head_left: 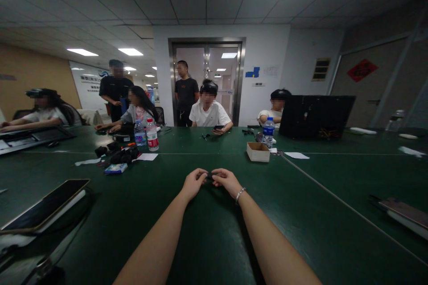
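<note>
My left hand (193,183) and my right hand (228,181) meet over the green table, fingertips curled in a pinch. Between them is a small black object (210,176), gripped from both sides. It is too small and dark for me to name its kind. A silver bracelet (240,195) circles my right wrist. Beyond my right hand stands a small open cardboard box (258,152).
The green table (140,213) carries a phone (47,205) with cables at left and another device (406,213) at right. Farther back are bottles (152,136), black gear (122,155), a blue-capped bottle (268,131) and a monitor (316,116). Several people sit or stand across the table.
</note>
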A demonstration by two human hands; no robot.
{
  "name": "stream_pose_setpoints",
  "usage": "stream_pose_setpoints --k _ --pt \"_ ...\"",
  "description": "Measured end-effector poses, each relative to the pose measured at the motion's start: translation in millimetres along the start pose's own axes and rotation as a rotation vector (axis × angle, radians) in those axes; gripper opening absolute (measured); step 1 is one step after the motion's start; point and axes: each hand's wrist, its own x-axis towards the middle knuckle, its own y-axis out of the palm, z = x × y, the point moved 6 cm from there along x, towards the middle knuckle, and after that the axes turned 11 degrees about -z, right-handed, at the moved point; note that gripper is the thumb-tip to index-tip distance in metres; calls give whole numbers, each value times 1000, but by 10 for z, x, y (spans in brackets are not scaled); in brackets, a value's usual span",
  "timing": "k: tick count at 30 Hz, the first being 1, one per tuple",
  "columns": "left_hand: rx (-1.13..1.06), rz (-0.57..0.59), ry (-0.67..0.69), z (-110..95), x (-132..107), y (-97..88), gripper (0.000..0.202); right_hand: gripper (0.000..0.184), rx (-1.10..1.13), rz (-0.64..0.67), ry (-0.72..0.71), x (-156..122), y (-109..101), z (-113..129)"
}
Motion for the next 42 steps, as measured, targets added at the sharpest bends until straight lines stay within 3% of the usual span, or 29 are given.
stream_pose_setpoints --k 4,8,11,21,30,42 --pt "-29 -33 -28 32 8 9 31 37 11 -4 7 10 -6 -12" --pt "-19 -59 35 -87 -38 -27 40 36 19 -4 12 12 -11 -11" --pt "18 -38 69 -148 -65 -39 36 35 14 -3 16 12 -13 -13" --pt "-67 -36 -55 66 4 10 35 34 21 -1 11 14 -15 -17" --pt "-21 -31 5 -108 -60 1 32 34 23 -8 21 22 -25 -29" --pt "-81 -18 -29 3 -12 41 28 35 29 1 4 17 -29 -17"
